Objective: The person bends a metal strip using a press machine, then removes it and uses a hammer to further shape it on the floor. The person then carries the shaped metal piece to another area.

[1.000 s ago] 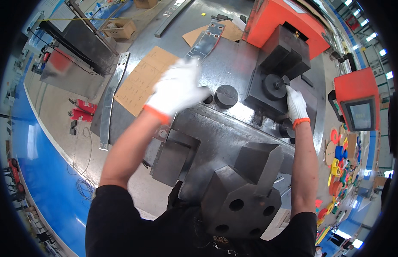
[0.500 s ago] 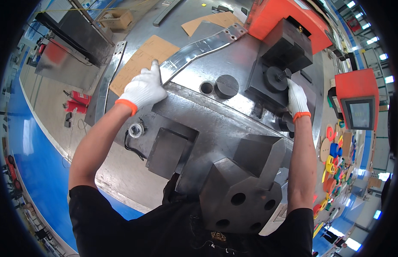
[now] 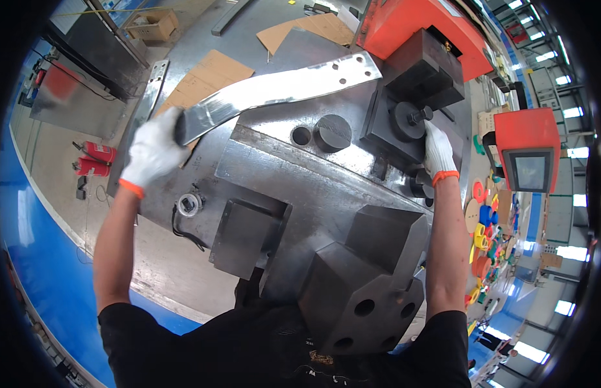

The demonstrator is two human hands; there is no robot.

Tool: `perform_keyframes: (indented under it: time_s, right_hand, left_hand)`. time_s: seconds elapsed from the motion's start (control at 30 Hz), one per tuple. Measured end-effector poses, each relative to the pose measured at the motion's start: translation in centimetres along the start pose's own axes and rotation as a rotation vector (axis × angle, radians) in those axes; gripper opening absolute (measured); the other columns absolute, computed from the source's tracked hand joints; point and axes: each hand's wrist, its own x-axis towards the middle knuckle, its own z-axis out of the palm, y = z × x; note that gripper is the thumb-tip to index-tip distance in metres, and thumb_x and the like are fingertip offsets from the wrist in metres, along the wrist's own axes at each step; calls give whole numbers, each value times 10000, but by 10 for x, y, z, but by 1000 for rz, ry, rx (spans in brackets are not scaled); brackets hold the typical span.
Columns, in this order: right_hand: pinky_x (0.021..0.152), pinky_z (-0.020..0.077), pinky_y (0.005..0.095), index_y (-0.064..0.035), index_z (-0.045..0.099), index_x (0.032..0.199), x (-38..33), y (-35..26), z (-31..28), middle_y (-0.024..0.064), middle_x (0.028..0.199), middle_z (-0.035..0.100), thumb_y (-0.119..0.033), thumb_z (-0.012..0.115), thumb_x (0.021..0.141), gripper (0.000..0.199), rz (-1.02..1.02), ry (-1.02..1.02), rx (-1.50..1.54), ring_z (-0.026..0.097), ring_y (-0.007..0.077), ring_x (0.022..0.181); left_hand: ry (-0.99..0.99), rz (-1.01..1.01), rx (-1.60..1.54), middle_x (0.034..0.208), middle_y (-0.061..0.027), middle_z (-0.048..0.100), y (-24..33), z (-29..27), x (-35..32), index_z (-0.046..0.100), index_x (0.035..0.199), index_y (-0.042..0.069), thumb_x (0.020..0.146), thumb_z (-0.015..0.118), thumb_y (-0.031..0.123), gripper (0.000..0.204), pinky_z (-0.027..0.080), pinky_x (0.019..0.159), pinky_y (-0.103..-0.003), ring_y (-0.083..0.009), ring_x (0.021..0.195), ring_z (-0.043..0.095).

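My left hand [image 3: 155,150], in a white knit glove with an orange cuff, is closed round the near end of a bent flat metal bar [image 3: 268,88]. The shiny bar slants up to the right; its far end, with several holes, lies close to the red machine head. My gloved right hand [image 3: 439,152] has its fingers together at a hex-headed bolt [image 3: 419,116] standing on a round dark die [image 3: 404,121]. Part of those fingers is hidden. Beneath the die is a dark square block [image 3: 377,124].
The steel machine table [image 3: 249,165] has a short round post [image 3: 332,133] and a hole. Cardboard sheets [image 3: 207,76] and another bent bar [image 3: 148,97] lie at left. Nearest me stands a large dark block [image 3: 359,291]. A red-framed screen [image 3: 530,169] is at right; fire extinguishers [image 3: 95,160] stand left.
My left hand has moved left and toward me with the bar's near end. The bar has turned, showing its broad shiny face and holes. My right hand stays at the bolt.
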Motion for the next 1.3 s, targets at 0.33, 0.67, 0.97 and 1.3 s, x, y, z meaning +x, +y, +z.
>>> perform_keyframes:
  time_s: [0.33,0.67,0.97,1.3]
  right_hand:
    - [847,538,390,0,733,1239,-4,-17,3,213,1109,765,-360,494,1090,457,260,-36,327,711,272,939]
    - [909,537,386,-38,730,1327,-19,-53,3,209,1168,769,-391,499,1084,487,403,4,268,733,277,1071]
    - [1111,455,444,-73,735,1331,-35,-63,14,257,1330,719,-681,511,999,728,313,188,-173,622,490,1297]
    - [900,542,349,7,695,1391,-17,-26,3,183,1248,752,-585,709,955,736,350,142,279,712,254,1062]
  left_hand:
    - [-13,289,149,1034,-218,674,-31,-58,10,650,1217,32,724,751,66,504,538,859,-523,-471,1017,662]
    - [-98,405,207,1016,-235,693,-27,-55,50,648,1282,38,666,706,39,619,555,849,-521,-476,997,669]
    - [-78,568,214,1133,-217,689,-36,-30,95,609,1302,38,725,709,18,586,559,923,-505,-455,1112,656]
    - [-92,647,216,1150,-204,686,-13,-17,139,610,1343,74,759,692,14,592,567,964,-505,-432,1139,665]
